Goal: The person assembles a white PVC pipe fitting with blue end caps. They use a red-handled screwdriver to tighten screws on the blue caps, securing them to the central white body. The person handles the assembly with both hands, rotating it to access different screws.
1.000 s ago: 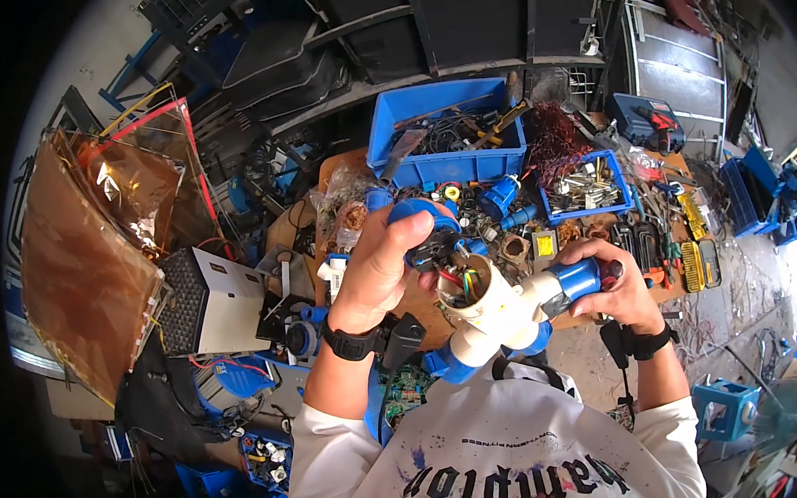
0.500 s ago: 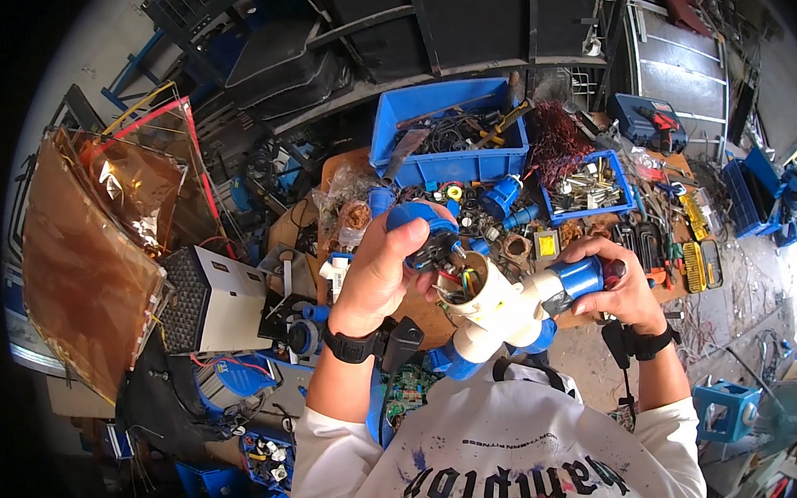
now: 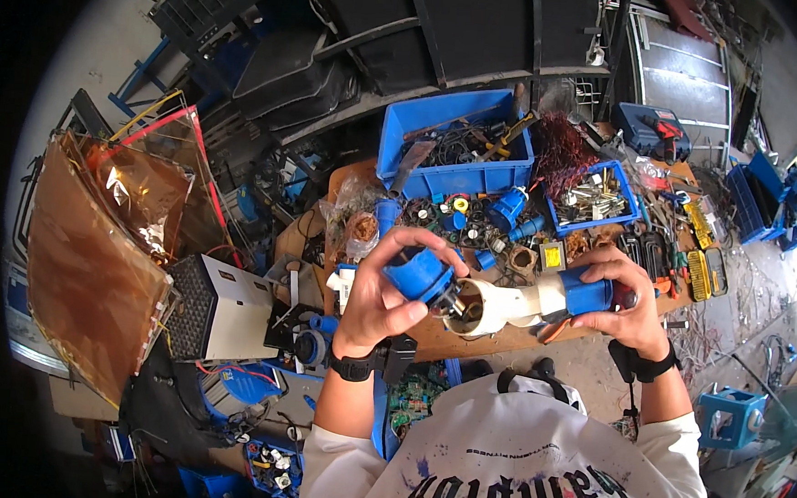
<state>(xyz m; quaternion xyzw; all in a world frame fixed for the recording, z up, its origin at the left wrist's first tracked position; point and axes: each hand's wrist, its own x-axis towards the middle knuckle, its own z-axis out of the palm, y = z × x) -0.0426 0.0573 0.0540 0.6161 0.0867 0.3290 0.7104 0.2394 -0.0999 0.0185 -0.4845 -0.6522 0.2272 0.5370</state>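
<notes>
My left hand (image 3: 373, 293) is closed round a blue industrial plug end (image 3: 418, 275), whose dark inner part faces the open mouth of a cream-white plastic splitter housing (image 3: 505, 303). The plug end is tilted right at the mouth's rim; whether it touches cannot be told. Wires or contacts inside the mouth are partly hidden. Around the blue collar (image 3: 586, 292) at the housing's right end, my right hand (image 3: 628, 304) has its fingers wrapped. A dark reddish rounded piece shows by that palm, its kind unclear.
Behind my hands, the wooden workbench holds a blue bin (image 3: 462, 175) of cables and tools, a shallow blue tray (image 3: 593, 226) of metal parts and loose blue fittings. Hand tools lie at right, with a yellow brush (image 3: 699, 275). A white box (image 3: 222, 307) stands left.
The housing has turned, so its lower blue sockets no longer show and its mouth sits lower. My left hand has tilted the plug end toward that mouth. My right hand keeps its grip.
</notes>
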